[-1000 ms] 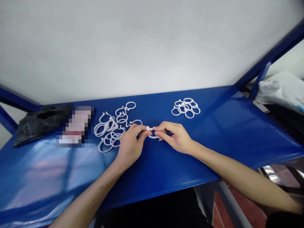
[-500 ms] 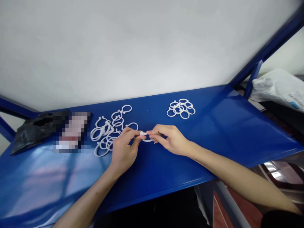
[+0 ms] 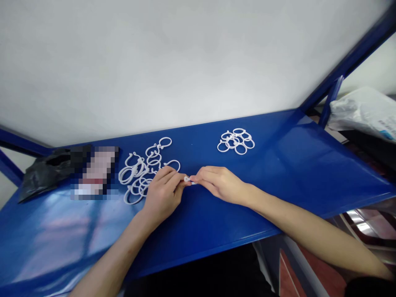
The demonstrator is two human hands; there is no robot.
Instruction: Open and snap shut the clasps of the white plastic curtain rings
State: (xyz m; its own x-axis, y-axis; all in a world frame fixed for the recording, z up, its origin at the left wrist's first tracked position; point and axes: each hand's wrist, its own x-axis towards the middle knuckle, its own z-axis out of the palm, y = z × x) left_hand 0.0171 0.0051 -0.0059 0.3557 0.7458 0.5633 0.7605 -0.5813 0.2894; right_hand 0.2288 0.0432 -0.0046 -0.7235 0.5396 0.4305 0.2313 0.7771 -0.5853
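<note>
Between my two hands is a white plastic curtain ring [image 3: 186, 179], mostly covered by the fingers. My left hand [image 3: 163, 192] pinches its near end between thumb and fingertips. From the other side my right hand [image 3: 219, 183] grips it, fingers pressed together, the fingertips of both hands almost meeting. Beside my left hand lies a loose pile of white rings [image 3: 133, 169], several of them with a gap and small knobs or eyelets at the ends. A second, smaller cluster of white rings [image 3: 236, 141] sits farther back on the right, beyond my right hand.
The blue tabletop [image 3: 198, 231] runs up to a pale wall [image 3: 192, 62]. At the left lie a black plastic bag [image 3: 46, 169] and a blurred-out flat object [image 3: 97, 171]. A blue frame post [image 3: 332, 101] and a clear plastic bag [image 3: 365, 111] stand at the right.
My hands have drawn closer together around the ring, and the fingers have closed over it. Less of the ring's loop shows now. Both piles lie as before.
</note>
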